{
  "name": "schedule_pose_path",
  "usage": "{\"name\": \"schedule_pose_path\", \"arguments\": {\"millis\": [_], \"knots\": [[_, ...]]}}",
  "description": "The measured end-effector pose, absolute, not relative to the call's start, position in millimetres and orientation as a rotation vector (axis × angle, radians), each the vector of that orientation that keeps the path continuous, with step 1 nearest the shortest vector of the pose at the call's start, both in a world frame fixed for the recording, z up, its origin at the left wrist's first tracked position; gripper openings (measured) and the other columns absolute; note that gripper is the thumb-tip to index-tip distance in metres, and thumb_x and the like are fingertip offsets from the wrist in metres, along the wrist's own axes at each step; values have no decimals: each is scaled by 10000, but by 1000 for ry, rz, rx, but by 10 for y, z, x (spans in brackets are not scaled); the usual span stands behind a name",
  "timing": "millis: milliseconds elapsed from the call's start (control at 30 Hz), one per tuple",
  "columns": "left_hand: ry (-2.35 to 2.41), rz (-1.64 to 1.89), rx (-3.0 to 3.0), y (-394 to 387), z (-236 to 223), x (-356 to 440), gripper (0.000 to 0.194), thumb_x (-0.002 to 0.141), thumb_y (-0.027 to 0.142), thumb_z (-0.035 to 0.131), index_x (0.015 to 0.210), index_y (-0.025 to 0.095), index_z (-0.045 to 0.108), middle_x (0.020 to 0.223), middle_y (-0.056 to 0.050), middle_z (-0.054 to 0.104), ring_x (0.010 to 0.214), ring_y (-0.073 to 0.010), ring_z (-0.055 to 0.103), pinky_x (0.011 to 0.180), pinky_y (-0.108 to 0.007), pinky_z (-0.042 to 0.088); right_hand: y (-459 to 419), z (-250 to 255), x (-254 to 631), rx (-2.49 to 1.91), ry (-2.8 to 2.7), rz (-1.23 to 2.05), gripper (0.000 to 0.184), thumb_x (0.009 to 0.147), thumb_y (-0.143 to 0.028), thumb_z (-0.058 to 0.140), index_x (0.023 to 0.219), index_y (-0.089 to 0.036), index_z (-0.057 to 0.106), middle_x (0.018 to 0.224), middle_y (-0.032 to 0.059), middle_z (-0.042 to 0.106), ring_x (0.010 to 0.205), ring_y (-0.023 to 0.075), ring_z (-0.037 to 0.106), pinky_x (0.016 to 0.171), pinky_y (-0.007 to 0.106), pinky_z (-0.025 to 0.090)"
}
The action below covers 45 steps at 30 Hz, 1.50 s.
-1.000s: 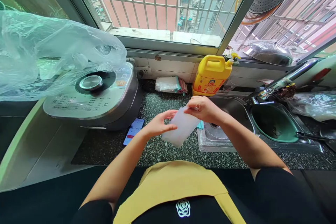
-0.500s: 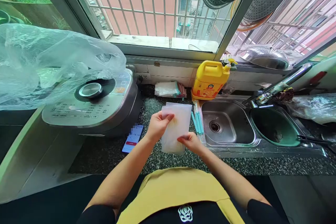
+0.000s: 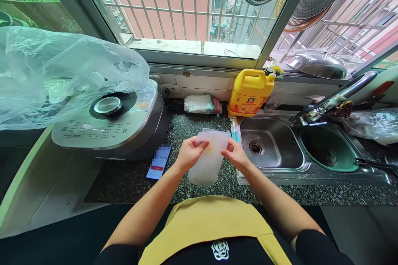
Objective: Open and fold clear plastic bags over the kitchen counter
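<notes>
Both of my hands hold a thin stack of frosted, translucent plastic bags (image 3: 207, 163) above the counter. My left hand (image 3: 190, 154) pinches their upper left edge, thumb on the front. At the upper right edge, my right hand (image 3: 236, 154) pinches them between thumb and fingers. A yellowish-orange patch shows through near the left thumb, and the lower ends hang free. Behind the right hand, light-blue strips (image 3: 235, 136) lie beside the sink, partly hidden. Farther back on the counter is a pile of folded clear bags with coloured edges (image 3: 202, 104).
A large rice cooker (image 3: 124, 132) stands at left under a big clear plastic bag (image 3: 71, 66). A phone (image 3: 159, 163) lies beside it. The yellow jug (image 3: 250, 93) stands behind the steel sink (image 3: 273, 143), which has a green basin (image 3: 328, 149) and tap (image 3: 338, 99) at right.
My right hand has moved from the bags' lower right side up to their upper right edge. The bags have come slightly lower and tilted, their bottom swinging left.
</notes>
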<state>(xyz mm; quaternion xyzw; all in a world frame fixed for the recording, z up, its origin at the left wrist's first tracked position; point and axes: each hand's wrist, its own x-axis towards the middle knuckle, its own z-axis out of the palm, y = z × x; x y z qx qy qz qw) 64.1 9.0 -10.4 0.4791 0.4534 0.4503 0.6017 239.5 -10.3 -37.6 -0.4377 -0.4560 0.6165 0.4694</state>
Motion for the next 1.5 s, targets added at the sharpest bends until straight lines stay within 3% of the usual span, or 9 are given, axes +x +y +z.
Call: {"name": "schedule_pose_path", "arguments": {"millis": [167, 233, 367, 500, 667, 967, 1167, 1367, 1500], "knots": [[900, 1107, 1425, -73, -301, 515, 539, 740, 469, 648, 1189, 177, 590, 983, -98, 722, 813, -175, 672, 713, -272, 542, -62, -225, 2307, -1102, -870, 1516, 403, 506, -480, 819, 736, -176, 689, 715, 15, 689, 631, 138, 580, 659, 283, 474], [880, 1132, 1654, -102, -355, 412, 537, 770, 379, 642, 1270, 216, 530, 1134, -103, 677, 955, -181, 654, 813, -276, 526, -102, -265, 2284, -1090, -821, 1534, 394, 496, -464, 827, 738, -182, 697, 695, 8, 689, 626, 135, 576, 666, 281, 470], [756, 1018, 2054, -81, -332, 282, 330, 852, 185, 508, 1157, 211, 633, 1056, -85, 711, 893, -160, 674, 772, -253, 533, -149, -302, 2298, -1060, -879, 1578, 376, 528, -481, 808, 731, -182, 705, 680, 16, 679, 639, 151, 574, 664, 291, 459], [693, 1030, 2252, -55, -220, 287, 338, 844, 86, 446, 1009, 224, 707, 937, -59, 738, 844, -155, 675, 742, -266, 536, -151, -242, 2340, -1064, -882, 1438, 375, 579, -541, 756, 647, -177, 694, 609, 1, 629, 587, 120, 509, 606, 255, 407], [603, 959, 2183, -88, -182, 355, 329, 825, 89, 496, 1060, 216, 687, 1056, -84, 706, 918, -162, 666, 763, -256, 536, -215, -199, 2344, -1078, -796, 1553, 378, 536, -516, 785, 568, -161, 658, 505, -27, 536, 485, 76, 397, 489, 218, 303], [628, 933, 2293, -95, -242, 401, 362, 794, 41, 441, 921, 223, 726, 875, -57, 737, 811, -155, 659, 713, -268, 522, -215, -126, 2455, -1156, -1051, 1543, 467, 539, -576, 754, 734, -163, 658, 668, 5, 607, 598, 112, 483, 557, 234, 353], [601, 823, 2369, -185, -264, 439, 349, 785, 47, 433, 870, 225, 720, 905, -62, 734, 871, -173, 655, 816, -334, 497, -182, -167, 2439, -1274, -1147, 1605, 441, 562, -552, 734, 505, -160, 540, 471, -51, 454, 473, 66, 344, 486, 223, 264], [668, 657, 2082, -311, -303, 412, 316, 836, 160, 469, 1061, 207, 685, 960, -60, 729, 841, -155, 653, 759, -251, 499, -261, -388, 2431, -1271, -1033, 1709, 403, 551, -515, 750, 538, -156, 565, 488, -52, 474, 481, 68, 355, 486, 220, 242], [770, 656, 1991, -357, -462, 414, 315, 810, 125, 456, 943, 212, 728, 896, -42, 739, 785, -147, 656, 730, -243, 500, -276, -498, 2405, -1285, -922, 1771, 402, 521, -499, 763, 525, -158, 549, 487, -55, 468, 477, 65, 345, 482, 217, 215]]}}
